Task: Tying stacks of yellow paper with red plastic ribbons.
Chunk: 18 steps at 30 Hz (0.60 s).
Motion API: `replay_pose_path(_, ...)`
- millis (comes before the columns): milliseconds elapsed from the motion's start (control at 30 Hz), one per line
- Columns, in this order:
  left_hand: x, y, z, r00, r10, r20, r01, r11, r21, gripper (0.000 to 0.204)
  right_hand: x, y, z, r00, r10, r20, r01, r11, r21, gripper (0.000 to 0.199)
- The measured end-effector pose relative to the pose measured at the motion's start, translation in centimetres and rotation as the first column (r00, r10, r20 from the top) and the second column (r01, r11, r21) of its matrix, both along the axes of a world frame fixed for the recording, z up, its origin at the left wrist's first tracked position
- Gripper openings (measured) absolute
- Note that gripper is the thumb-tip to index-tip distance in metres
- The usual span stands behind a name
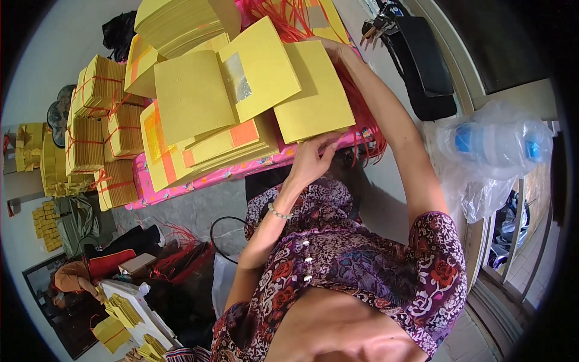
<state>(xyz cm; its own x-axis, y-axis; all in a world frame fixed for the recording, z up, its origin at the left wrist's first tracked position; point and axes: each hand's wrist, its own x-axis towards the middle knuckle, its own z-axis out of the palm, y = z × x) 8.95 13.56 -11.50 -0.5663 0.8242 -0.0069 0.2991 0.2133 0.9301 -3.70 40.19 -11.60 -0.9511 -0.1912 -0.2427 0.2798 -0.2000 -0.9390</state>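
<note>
A stack of yellow paper sheets [315,99] lies between my two hands at the right end of the pink-covered table [199,188]. My left hand [313,158], with a bead bracelet at its wrist, is closed on the near edge of this stack, its fingers partly tucked out of sight. At the far edge, my right hand [330,48] grips the same stack, most of its fingers hidden by the paper. Against the stack's left side leans a yellow sheet with a silver patch [239,78]. Red strings [367,130] hang beside and beyond my right forearm.
Tied yellow paper bundles [90,142] are piled at the left. Taller yellow stacks [175,27] stand at the back. Right of the table are a dark padded seat [425,66] and a plastic-wrapped bottle [491,145]. More paper lies on a white box [142,314] lower left.
</note>
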Motion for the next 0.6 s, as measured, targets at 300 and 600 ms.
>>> replay_pose_path(300,-0.2,0.2,-0.2,1.0,0.002,0.014,-0.002,1.0,-0.023,0.025,0.2,-0.4,-0.1,0.994,-0.017,0.11,0.01,0.998,0.068,0.041)
replay_pose_path(600,1.2,-2.0,0.8,0.998,0.033,-0.045,-0.034,0.999,-0.02,0.022,-0.4,-0.2,-0.7,0.982,-0.058,0.182,0.045,0.996,0.078,0.048)
